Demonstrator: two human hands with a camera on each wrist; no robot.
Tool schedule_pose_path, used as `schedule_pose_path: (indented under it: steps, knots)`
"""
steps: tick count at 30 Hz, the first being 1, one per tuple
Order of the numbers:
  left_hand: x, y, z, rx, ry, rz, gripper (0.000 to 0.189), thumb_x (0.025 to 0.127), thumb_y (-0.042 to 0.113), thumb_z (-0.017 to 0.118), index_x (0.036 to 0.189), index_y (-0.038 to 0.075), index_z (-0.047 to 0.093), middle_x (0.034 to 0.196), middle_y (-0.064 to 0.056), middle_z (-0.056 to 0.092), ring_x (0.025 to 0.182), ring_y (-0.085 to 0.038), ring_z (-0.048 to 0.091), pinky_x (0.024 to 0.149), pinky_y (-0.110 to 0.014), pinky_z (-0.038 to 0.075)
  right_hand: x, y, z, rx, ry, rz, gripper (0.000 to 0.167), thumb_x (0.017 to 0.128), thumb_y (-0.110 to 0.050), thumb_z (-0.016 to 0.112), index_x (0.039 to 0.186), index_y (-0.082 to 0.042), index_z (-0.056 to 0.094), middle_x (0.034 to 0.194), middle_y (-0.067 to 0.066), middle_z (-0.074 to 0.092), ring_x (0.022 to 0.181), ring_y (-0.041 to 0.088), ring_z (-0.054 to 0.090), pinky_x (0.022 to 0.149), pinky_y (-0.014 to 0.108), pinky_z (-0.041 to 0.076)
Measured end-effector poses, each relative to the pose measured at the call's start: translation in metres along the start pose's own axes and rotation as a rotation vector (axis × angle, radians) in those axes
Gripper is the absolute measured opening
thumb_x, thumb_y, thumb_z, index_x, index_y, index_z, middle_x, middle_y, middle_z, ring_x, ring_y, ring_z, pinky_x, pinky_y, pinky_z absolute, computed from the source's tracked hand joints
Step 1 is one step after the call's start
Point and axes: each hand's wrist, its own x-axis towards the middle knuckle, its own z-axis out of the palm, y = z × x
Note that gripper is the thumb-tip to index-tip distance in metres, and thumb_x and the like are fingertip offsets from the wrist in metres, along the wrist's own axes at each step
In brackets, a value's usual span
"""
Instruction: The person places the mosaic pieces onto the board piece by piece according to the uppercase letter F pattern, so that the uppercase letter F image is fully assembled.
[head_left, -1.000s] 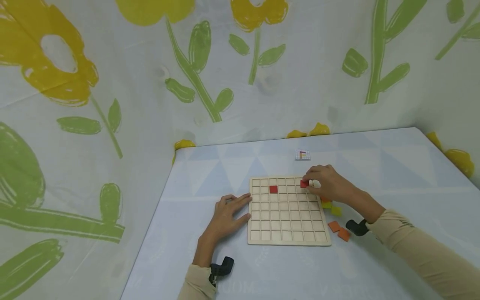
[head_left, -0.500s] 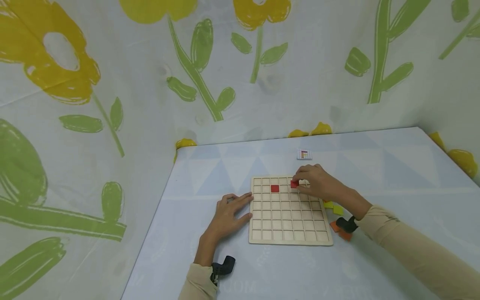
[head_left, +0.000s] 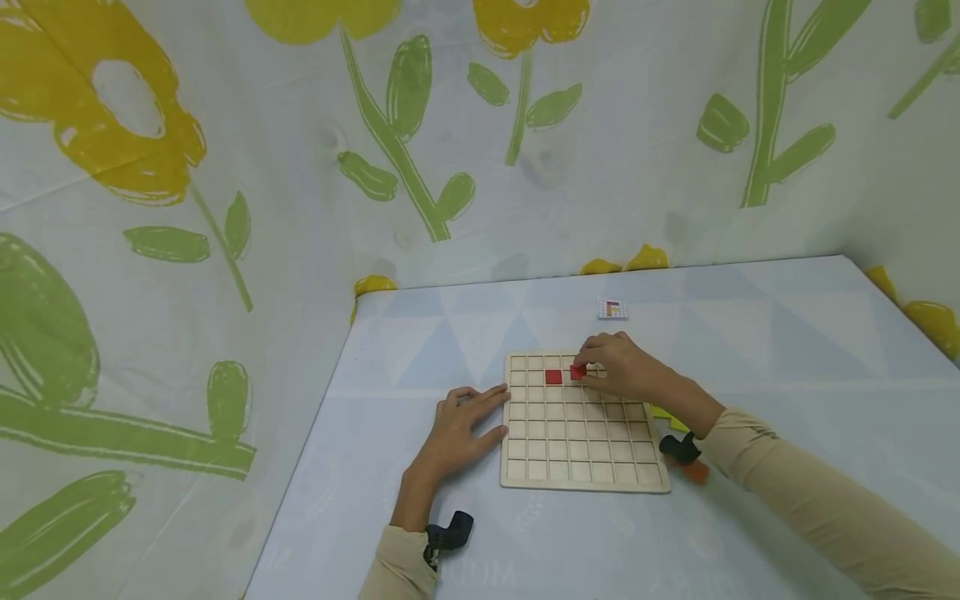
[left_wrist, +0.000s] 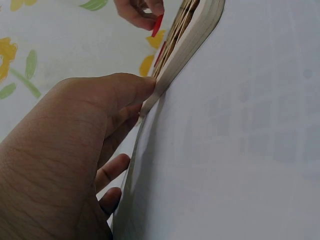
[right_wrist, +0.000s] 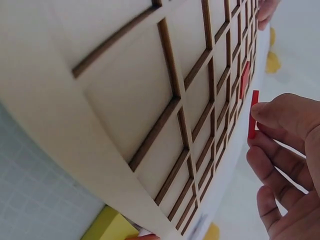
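A wooden grid board lies on the table, with one red square tile set in a cell of an upper row. My right hand pinches a second red tile between thumb and fingers, just right of the first; the right wrist view shows it held on edge above the grid. At the board's left side my left hand touches the edge with its fingertips, fingers fairly straight. In the left wrist view the left thumb rests against the board's rim.
Yellow tiles and an orange tile lie right of the board, partly hidden by the right wrist. A small card with a coloured grid pattern lies behind the board. Flower-printed cloth walls stand behind the table.
My right hand has moved left across the board's upper rows, carrying the red tile from near the right edge to beside the placed one. The left hand stays at the board's edge.
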Motion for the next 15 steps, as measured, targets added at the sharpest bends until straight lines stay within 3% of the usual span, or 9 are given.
schedule_pose_path:
  steps: [15]
  knots:
    - [0.0008,-0.0012,0.0023,-0.006,0.008,0.005,0.056,0.095,0.046,0.06,0.148,0.03,0.052,0.153,0.02,0.042,0.129,-0.022,0.039,0.098,-0.048,0.031,0.0048,0.0022,0.0106,-0.006,-0.015,-0.001,0.013,0.083,-0.007,0.08,0.095,-0.009,0.076,0.095,0.002,0.068,0.091,0.023,0.061,0.08,0.046,0.042]
